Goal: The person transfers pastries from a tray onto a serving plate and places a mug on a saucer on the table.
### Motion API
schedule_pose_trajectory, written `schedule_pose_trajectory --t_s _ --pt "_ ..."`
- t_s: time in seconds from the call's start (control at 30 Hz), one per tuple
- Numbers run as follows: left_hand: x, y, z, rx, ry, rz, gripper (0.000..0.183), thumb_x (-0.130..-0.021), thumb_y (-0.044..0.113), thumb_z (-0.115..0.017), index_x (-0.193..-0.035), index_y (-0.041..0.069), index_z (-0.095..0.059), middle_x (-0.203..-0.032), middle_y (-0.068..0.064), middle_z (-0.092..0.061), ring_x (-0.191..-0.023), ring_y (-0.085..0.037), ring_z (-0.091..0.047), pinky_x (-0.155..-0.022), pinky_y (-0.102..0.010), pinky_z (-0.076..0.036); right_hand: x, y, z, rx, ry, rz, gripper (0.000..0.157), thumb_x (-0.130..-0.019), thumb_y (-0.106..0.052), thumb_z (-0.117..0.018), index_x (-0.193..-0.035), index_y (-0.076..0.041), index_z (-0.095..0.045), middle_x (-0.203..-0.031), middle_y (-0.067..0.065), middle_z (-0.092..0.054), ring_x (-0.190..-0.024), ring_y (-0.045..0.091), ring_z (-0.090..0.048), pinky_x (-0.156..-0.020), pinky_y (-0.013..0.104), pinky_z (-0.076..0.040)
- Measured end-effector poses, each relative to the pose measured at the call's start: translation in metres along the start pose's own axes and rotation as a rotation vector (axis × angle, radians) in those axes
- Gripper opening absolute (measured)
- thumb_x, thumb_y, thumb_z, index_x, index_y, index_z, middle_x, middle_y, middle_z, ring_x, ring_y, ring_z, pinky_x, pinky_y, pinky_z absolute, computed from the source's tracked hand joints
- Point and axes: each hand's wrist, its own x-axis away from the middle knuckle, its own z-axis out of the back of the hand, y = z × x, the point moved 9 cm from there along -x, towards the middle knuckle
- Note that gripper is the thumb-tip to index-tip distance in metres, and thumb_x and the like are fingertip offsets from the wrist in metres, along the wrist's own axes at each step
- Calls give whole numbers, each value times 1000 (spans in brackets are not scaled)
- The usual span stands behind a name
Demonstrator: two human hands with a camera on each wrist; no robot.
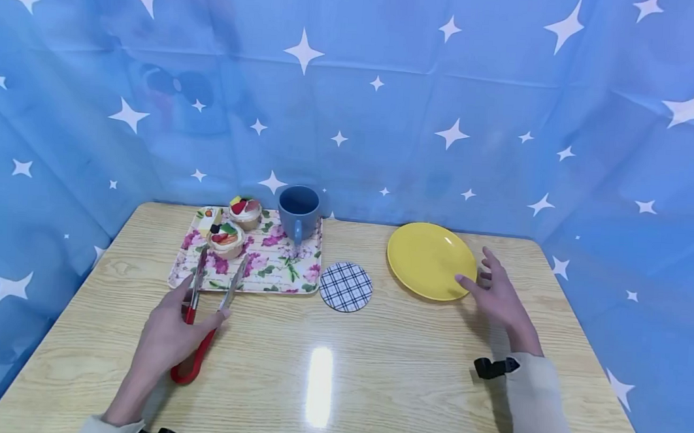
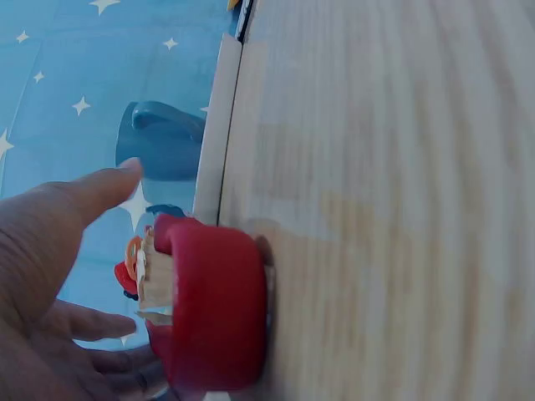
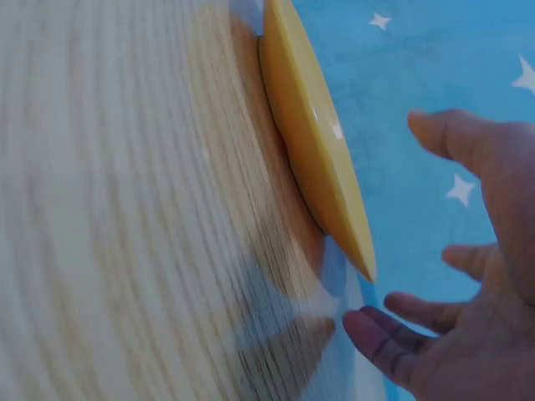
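My left hand (image 1: 170,331) hovers with spread fingers over a pair of tongs (image 1: 199,358) that have red handles and metal arms. The tongs lie spread, tips over the floral tray (image 1: 273,282). In the left wrist view the thumb and fingers stand apart from the red handle end (image 2: 219,309). Just past the tips sits a fruit-topped tart (image 1: 225,241), with a second tart (image 1: 245,215) behind it. At the right, my right hand (image 1: 498,301) has its fingers extended beside the rim of a yellow plate (image 1: 427,260). The right wrist view shows a gap between fingers and plate (image 3: 322,138).
A blue mug (image 1: 298,215) stands at the tray's back right, its handle toward me. Between tray and plate lies a round checked coaster (image 1: 346,286). A small yellowish item (image 1: 208,220) is at the tray's back left. A blue starry curtain (image 1: 364,113) borders the wooden table (image 1: 397,376).
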Motion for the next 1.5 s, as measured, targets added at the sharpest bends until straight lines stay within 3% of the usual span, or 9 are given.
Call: schedule_pose_trajectory --t_s 0.13,0.23,0.33,0.5,0.8,1.0,1.37,1.5 --pt "0 0 -7 -10 -60 20 125 -82 73 -70 -164 2 -9 -156 -37 -31 -139 -56 -37 -100 -70 -43 -6 10 2 -18 32 -71 99 -100 -59 -56 -166 -12 2 -164 31 -23 -146 52 -34 -110 64 -40" --pt "-1 -1 -11 -9 -77 35 126 -82 68 -74 -164 4 -4 -158 -38 -26 -140 -57 -35 -100 -71 -43 -8 14 3 -43 49 -95 94 -101 -58 -53 -166 -10 -4 -161 29 -31 -144 48 -39 -104 55 -49" --pt "-2 -3 -13 -9 -77 34 126 -82 61 -78 -165 4 -2 -157 -40 -25 -137 -57 -37 -98 -71 -45 -12 16 4 -67 60 -96 86 -104 -52 -52 -165 -9 -9 -158 29 -36 -140 46 -44 -92 39 -58" --pt "-4 -2 -15 -23 -56 3 123 -84 50 -81 -164 2 -2 -147 -39 -35 -116 -49 -53 -82 -58 -52 -19 20 3 -104 80 -110 72 -107 -31 -53 -163 -2 -18 -153 30 -40 -131 41 -52 -78 20 -57" --pt "-9 3 -18 -64 -21 4 117 -85 45 -80 -163 1 -6 -131 -35 -47 -100 -42 -60 -67 -46 -48 -17 31 7 -82 119 -143 58 -106 -20 -53 -158 -1 -35 -137 26 -51 -96 12 -59 -73 21 -56" --pt "-9 8 -16 -80 5 -3 109 -87 40 -78 -163 1 -10 -123 -31 -52 -90 -36 -60 -60 -36 -42 -16 36 7 -125 137 -148 58 -106 -22 -54 -157 -3 -37 -136 24 -52 -89 3 -60 -74 20 -58" --pt "-7 6 -11 -56 3 -1 106 -89 38 -77 -165 5 -9 -127 -31 -52 -92 -35 -63 -60 -34 -43 -18 41 0 -155 147 -181 57 -106 -21 -52 -158 -4 -36 -137 23 -51 -93 5 -57 -75 19 -58" --pt "-5 6 -7 -29 37 -22 105 -89 37 -78 -164 4 -12 -122 -28 -54 -92 -33 -60 -60 -32 -42 -19 40 -2 -149 151 -183 56 -106 -20 -52 -158 -5 -37 -137 22 -51 -94 6 -58 -76 19 -58"
